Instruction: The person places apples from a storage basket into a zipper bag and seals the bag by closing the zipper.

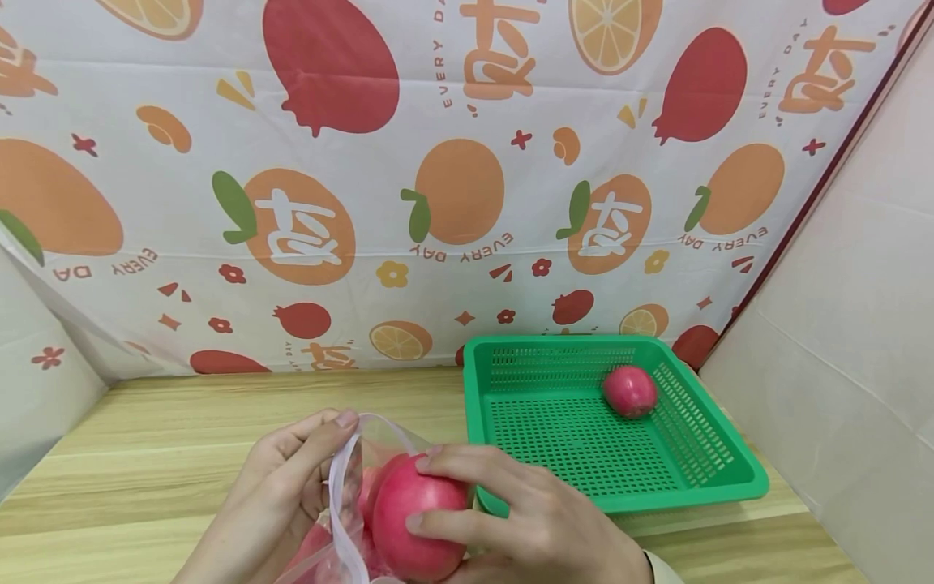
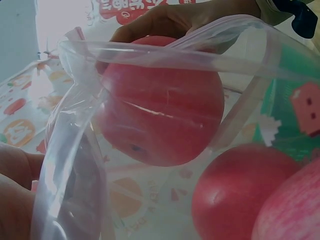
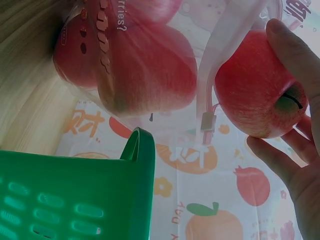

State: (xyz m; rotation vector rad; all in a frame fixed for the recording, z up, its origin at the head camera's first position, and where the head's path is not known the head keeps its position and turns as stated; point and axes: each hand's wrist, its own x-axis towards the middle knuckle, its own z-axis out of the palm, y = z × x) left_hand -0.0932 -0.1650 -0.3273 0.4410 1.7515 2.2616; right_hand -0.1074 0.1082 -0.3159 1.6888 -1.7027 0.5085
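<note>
My right hand (image 1: 540, 519) holds a red apple (image 1: 416, 519) at the mouth of a clear plastic zip bag (image 1: 341, 495). In the right wrist view, thumb and fingers lie around this apple, its stem showing. The bag's rim is gripped by my left hand (image 1: 273, 487), thumb on top. Inside the bag are several apples, among them a large apple (image 3: 150, 70) and a smooth apple (image 2: 240, 185). A zip slider (image 3: 207, 121) hangs at the bag's edge. The bag's lower part lies outside the head view.
A green perforated basket (image 1: 686, 496) stands on the wooden table (image 1: 182, 438) at the right, close beside my right hand. One apple (image 1: 630, 392) lies in its far right corner. Behind the table hangs a fruit-print cloth (image 1: 452, 300); a white wall (image 1: 839, 365) bounds the right.
</note>
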